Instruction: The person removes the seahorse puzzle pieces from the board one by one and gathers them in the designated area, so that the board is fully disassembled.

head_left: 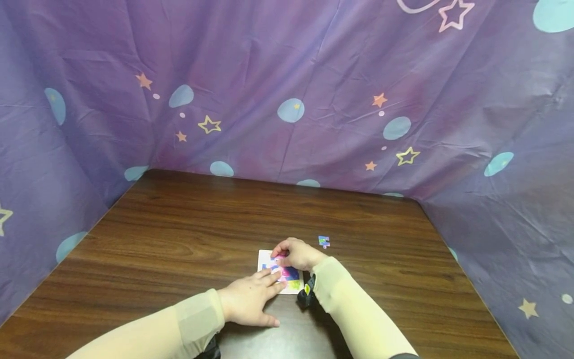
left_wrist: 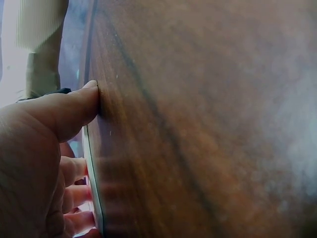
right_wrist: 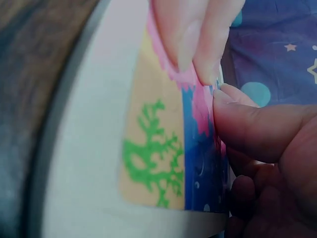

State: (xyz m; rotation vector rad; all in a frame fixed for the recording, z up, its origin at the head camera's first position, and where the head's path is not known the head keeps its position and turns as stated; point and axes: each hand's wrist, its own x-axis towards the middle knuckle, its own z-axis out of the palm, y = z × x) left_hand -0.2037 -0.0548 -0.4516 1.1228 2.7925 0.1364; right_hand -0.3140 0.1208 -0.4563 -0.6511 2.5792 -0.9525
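Note:
A small jigsaw puzzle in a white-rimmed board [head_left: 292, 290] lies on the table, with a pink, blue and yellow picture. My left hand [head_left: 253, 297] lies across its near left part, fingers straight and resting on the picture, thumb on the table. Over the far part, my right hand [head_left: 299, 255] bends its thumb and fingers around a small puzzle piece [head_left: 276, 258] at the picture's surface. That piece is mostly hidden by the fingers. In the right wrist view, the thumb [right_wrist: 247, 124] reaches the picture beside the left fingers, near a green plant print [right_wrist: 143, 163].
Beyond the right hand, a loose blue and green puzzle piece [head_left: 324, 242] lies on the brown wooden table [head_left: 179, 224]. A purple curtain [head_left: 251, 75] with stars and blue ovals surrounds the table's back and sides.

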